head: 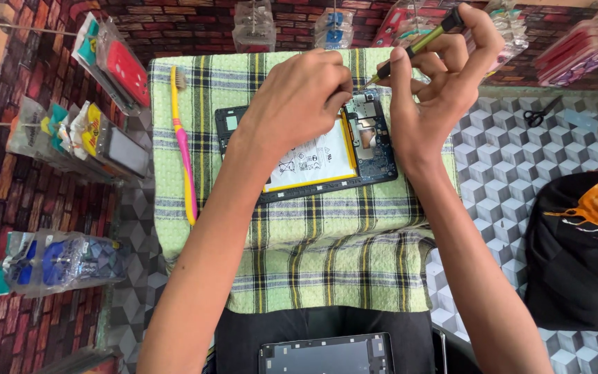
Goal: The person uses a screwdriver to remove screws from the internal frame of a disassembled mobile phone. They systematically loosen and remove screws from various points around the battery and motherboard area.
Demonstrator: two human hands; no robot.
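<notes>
Opened tablet (313,149), back off, white battery showing, lies on a green checked cloth (292,263) in the middle of the table. Left hand (299,104) rests on the tablet's upper part, fingers pinched together at the circuit board; what they pinch cannot be told. Right hand (444,76) is closed around a yellow-green screwdriver (417,45), tip down at the board's top edge. Yellow-pink toothbrush (183,145) lies on the cloth, left of the tablet. Scissors (541,112) sit well apart on the right.
</notes>
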